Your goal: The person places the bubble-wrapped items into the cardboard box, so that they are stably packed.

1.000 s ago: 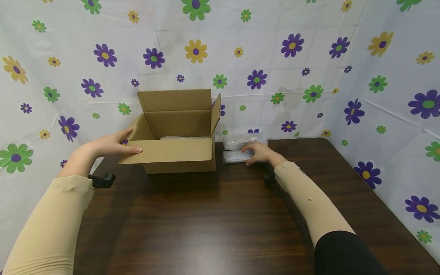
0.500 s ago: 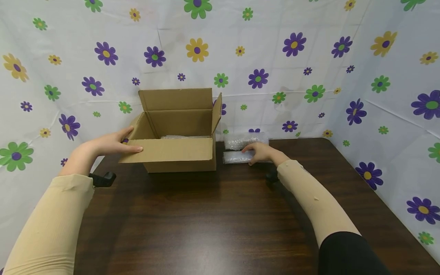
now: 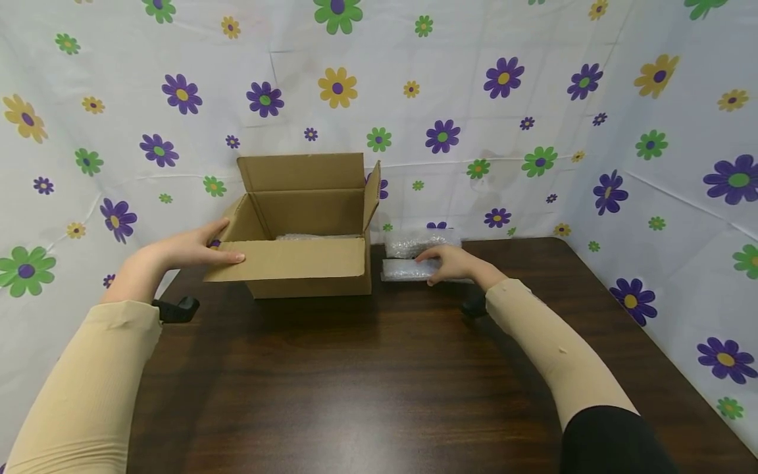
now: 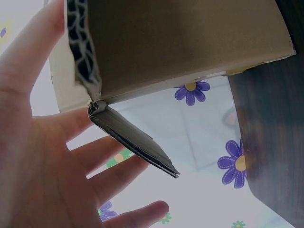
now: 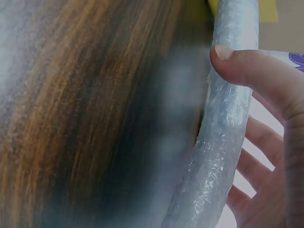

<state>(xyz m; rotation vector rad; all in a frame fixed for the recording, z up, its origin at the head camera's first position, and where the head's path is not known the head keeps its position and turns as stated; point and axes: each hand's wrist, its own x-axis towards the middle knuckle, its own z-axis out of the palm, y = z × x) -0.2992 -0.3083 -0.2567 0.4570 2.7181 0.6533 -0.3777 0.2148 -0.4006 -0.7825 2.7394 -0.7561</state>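
Left hand (image 3: 183, 253): spread, fingers nearly straight, touching the box (image 3: 308, 288); thumb on its front flap (image 3: 302, 259)
Right hand (image 3: 458, 265): pinches the near bundle (image 3: 399, 270), bubble-wrapped
Near bundle: right of box, before the far bundle (image 3: 414, 243)
In the way: front flap, partly hiding bubble wrap (image 3: 314, 237) inside
Yellow patch (image 5: 270, 10): perhaps tape, too blurred to read

A brown cardboard box (image 3: 308, 259) stands upright at far left, its far flap raised, right flap angled up and near flap folded outward, with translucent wrap (image 3: 316, 237) showing inside. Just beside it, to the right, a slim, glossy bubble-wrapped bundle (image 3: 403, 270) lies lengthwise from left to right.
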